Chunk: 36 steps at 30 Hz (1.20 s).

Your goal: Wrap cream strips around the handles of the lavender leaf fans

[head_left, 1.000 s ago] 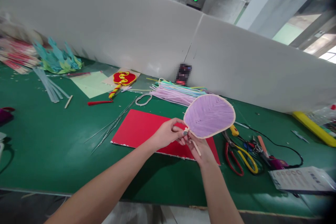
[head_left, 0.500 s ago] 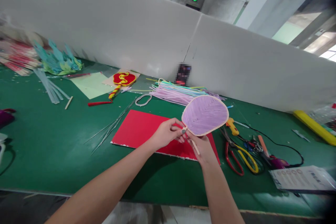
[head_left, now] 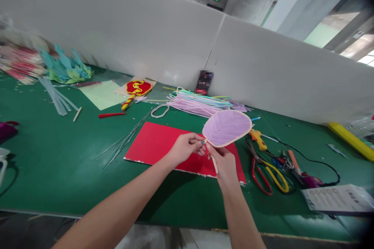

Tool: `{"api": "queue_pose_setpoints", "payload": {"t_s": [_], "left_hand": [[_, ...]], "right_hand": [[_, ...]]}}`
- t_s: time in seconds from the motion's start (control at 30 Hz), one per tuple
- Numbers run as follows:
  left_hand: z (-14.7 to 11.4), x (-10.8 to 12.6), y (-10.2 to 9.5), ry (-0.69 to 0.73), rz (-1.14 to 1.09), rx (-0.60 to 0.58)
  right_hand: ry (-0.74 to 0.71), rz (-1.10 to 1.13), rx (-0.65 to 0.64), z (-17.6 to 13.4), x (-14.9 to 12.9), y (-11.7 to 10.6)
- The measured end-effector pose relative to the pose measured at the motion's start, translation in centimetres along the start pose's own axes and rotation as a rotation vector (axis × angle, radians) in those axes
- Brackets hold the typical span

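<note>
A purple fan (head_left: 228, 127) with a cream rim and a short pale handle is held up over a red board (head_left: 157, 142). My right hand (head_left: 224, 163) is closed around the fan's base, with the handle end sticking out below the fingers. Close by, my left hand (head_left: 187, 148) pinches at the joint where the handle meets the fan, thumb and finger pressed together on a pale strip end there. How much of that strip lies hidden between the fingers I cannot tell.
Pliers (head_left: 267, 171) and a yellow glue gun (head_left: 257, 140) lie to the right. Behind the board are bundled pipe cleaners (head_left: 195, 103). Thin wires (head_left: 125, 140) lie left of it, and a red and yellow fan (head_left: 138, 88) is further back. A white partition (head_left: 163, 35) stands behind.
The purple fan has tipped flatter and dropped slightly. My right hand has turned a little with it, while my left hand stays by the handle joint.
</note>
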<state>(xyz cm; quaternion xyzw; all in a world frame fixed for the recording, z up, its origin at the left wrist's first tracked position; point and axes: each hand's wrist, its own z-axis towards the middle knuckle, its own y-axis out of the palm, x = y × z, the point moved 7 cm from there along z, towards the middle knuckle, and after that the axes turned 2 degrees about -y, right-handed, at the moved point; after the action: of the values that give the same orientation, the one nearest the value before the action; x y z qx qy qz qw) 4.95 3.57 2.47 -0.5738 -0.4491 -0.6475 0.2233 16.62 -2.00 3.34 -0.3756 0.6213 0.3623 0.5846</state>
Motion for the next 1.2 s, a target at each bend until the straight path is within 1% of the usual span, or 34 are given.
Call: {"api": "queue_pose_setpoints", "payload": {"t_s": [0.17,0.3,0.43,0.57,0.67,0.77,0.83,0.87,0.93,1.0,1.1,1.2], "left_hand": [[0.0,0.1,0.2,0.023,0.016,0.029],[0.0,-0.1,0.0,0.040,0.047,0.087],[-0.1,0.3,-0.1,0.074,0.122,0.119],[-0.4,0.8,-0.2,0.116,0.204,0.136],[-0.7,1.4,0.0,0.213,0.370,0.135],[-1.1,2.1,0.4,0.322,0.627,0.152],[-1.2,2.3,0.4,0.352,0.728,0.167],[-1.1,2.3,0.2,0.353,0.736,0.169],[-1.0,2.3,-0.2,0.332,0.666,0.161],[-0.6,2.0,-0.8,0.287,0.530,0.152],[-0.2,1.4,-1.3,0.207,0.348,0.127],[0.0,1.1,-1.2,0.193,0.302,0.098]], "right_hand": [[-0.030,-0.067,-0.003,-0.2,-0.5,-0.2],[-0.053,-0.132,0.003,-0.3,-0.7,-0.2],[-0.051,-0.168,0.040,-0.5,-0.8,-0.3],[-0.045,-0.177,0.045,-0.5,-1.0,-0.4],[-0.010,-0.126,0.053,-0.3,-0.5,-0.4],[0.074,0.049,0.069,-0.2,0.8,-0.2],[0.125,0.173,0.076,-0.2,1.7,0.1],[0.133,0.208,0.070,-0.2,2.0,0.2],[0.115,0.215,0.014,-0.1,2.2,0.4],[0.063,0.165,-0.053,0.2,1.9,0.5],[-0.016,0.075,-0.095,0.7,1.1,0.1],[-0.038,0.042,-0.123,1.2,0.3,0.2]]}}
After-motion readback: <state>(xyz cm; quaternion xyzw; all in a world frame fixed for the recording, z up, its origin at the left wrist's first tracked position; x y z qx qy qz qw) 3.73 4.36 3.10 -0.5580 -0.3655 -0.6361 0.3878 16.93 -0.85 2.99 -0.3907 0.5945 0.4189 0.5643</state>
